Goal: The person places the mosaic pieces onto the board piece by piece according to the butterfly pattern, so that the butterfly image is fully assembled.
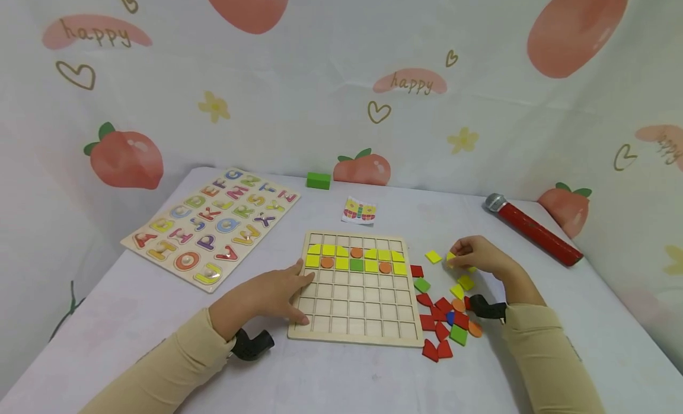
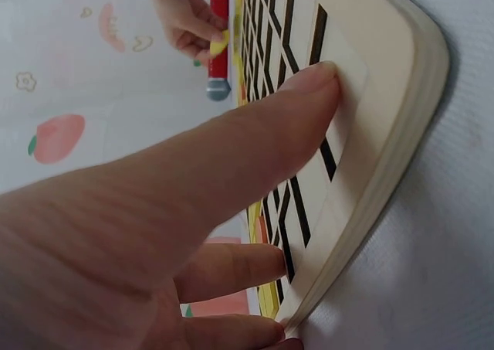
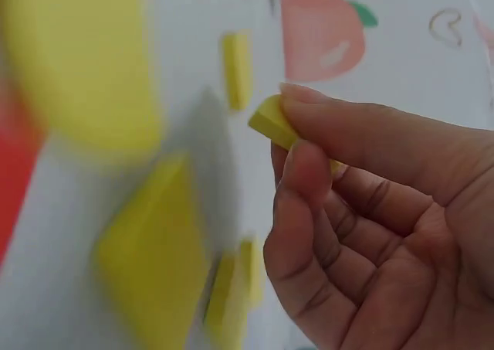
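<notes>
A wooden grid board (image 1: 357,337) lies flat on the white table, its second and third rows from the far edge filled with yellow tiles (image 1: 342,264), orange discs (image 1: 327,263) and a green square (image 1: 356,264). My left hand (image 1: 272,292) rests on the board's left edge; the thumb presses the frame, its fingers spread. To the right of the board, my right hand (image 1: 482,257) pinches a small yellow tile (image 3: 272,124) between thumb and index finger, lifted off the table. Loose yellow tiles (image 1: 433,257) lie around and below it.
Red pieces (image 1: 427,322), green squares (image 1: 458,335) and orange discs (image 1: 475,329) are scattered right of the board. A butterfly pattern card (image 1: 359,211) and a green block (image 1: 318,181) stand behind. An alphabet puzzle (image 1: 213,230) lies left, a red microphone (image 1: 539,233) right.
</notes>
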The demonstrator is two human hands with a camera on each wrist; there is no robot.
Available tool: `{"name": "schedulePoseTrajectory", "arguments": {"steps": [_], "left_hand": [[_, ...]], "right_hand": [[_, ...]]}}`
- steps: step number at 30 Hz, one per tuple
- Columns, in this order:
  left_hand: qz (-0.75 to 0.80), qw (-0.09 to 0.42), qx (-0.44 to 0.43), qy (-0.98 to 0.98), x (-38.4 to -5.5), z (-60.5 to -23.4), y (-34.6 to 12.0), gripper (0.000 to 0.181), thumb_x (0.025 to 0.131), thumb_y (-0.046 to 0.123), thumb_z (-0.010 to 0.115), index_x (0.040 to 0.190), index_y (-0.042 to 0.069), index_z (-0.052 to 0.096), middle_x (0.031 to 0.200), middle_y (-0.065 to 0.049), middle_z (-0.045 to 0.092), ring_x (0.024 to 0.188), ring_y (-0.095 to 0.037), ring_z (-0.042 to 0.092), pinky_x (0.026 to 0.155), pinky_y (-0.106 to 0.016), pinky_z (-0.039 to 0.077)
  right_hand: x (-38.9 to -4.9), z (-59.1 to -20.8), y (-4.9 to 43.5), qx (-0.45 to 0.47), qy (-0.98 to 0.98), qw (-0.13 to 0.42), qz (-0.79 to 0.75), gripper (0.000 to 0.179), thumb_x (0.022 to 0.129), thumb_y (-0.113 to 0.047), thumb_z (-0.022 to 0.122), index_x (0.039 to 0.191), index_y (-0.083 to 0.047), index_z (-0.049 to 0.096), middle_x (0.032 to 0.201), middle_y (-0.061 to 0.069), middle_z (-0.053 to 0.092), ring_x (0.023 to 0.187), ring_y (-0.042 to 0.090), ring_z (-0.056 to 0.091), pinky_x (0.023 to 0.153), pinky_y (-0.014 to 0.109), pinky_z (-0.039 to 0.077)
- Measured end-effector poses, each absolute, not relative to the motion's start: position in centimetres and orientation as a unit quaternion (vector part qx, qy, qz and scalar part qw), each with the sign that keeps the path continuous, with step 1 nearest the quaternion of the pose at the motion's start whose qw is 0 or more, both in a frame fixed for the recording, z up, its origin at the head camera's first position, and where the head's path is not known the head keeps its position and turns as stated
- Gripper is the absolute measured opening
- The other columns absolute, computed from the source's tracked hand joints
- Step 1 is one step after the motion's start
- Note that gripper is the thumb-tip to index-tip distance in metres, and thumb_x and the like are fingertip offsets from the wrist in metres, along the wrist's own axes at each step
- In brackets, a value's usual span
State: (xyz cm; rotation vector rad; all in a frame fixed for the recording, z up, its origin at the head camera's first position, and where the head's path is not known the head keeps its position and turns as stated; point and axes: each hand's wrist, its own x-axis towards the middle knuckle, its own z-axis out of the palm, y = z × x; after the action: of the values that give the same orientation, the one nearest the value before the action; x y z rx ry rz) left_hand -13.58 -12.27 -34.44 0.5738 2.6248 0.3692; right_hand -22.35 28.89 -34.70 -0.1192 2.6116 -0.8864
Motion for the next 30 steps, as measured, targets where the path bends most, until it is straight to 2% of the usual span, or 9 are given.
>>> {"name": "schedulePoseTrajectory", "arguments": {"steps": [5,10,17,22,30], "left_hand": [[0.129,0.222,0.220,0.941,-13.8,-34.2,-12.4,0.085,0.071,0.043,0.078,0.142,0.015,0.040,0.153,-0.020,0.020,0.137,-0.035,0.033,0.110,-0.048,0.033],[0.131,0.240,0.232,0.933,-13.9,-33.8,-12.9,0.078,0.072,0.035,0.079,0.140,0.017,0.044,0.154,-0.018,0.021,0.138,-0.032,0.032,0.111,-0.046,0.031],[0.124,0.255,0.244,0.927,-13.9,-33.4,-13.2,0.068,0.074,0.030,0.078,0.135,0.025,0.050,0.153,-0.018,0.022,0.137,-0.035,0.033,0.111,-0.048,0.031],[0.118,0.253,0.254,0.926,-14.0,-33.4,-13.2,0.067,0.074,0.031,0.078,0.135,0.024,0.051,0.152,-0.020,0.023,0.136,-0.035,0.035,0.110,-0.048,0.033],[0.125,0.246,0.270,0.923,-14.2,-33.6,-13.3,0.066,0.073,0.029,0.079,0.133,0.020,0.053,0.152,-0.023,0.022,0.132,-0.033,0.040,0.107,-0.047,0.036]], "right_hand": [[-22.8,-34.0,25.8,-0.060,0.923,0.198,-0.325,0.031,0.089,-0.019,0.062,0.109,0.005,0.060,0.095,0.011,0.066,0.077,0.014,0.060,0.077,0.026,0.055],[-23.0,-33.5,21.5,-0.113,0.911,0.210,-0.337,0.028,0.090,-0.016,0.060,0.109,0.004,0.064,0.092,0.011,0.067,0.074,0.014,0.059,0.073,0.028,0.053],[-23.2,-33.3,14.5,-0.202,0.883,0.232,-0.354,0.020,0.090,-0.011,0.061,0.104,0.002,0.067,0.085,0.008,0.066,0.070,0.015,0.057,0.071,0.026,0.054],[-23.2,-33.6,9.9,-0.251,0.852,0.254,-0.382,0.013,0.087,-0.007,0.064,0.095,0.002,0.065,0.083,0.009,0.067,0.070,0.015,0.062,0.070,0.027,0.057],[-23.2,-34.5,5.0,-0.267,0.836,0.285,-0.386,0.008,0.084,-0.003,0.067,0.087,0.004,0.066,0.077,0.007,0.066,0.065,0.009,0.063,0.068,0.025,0.057]]}}
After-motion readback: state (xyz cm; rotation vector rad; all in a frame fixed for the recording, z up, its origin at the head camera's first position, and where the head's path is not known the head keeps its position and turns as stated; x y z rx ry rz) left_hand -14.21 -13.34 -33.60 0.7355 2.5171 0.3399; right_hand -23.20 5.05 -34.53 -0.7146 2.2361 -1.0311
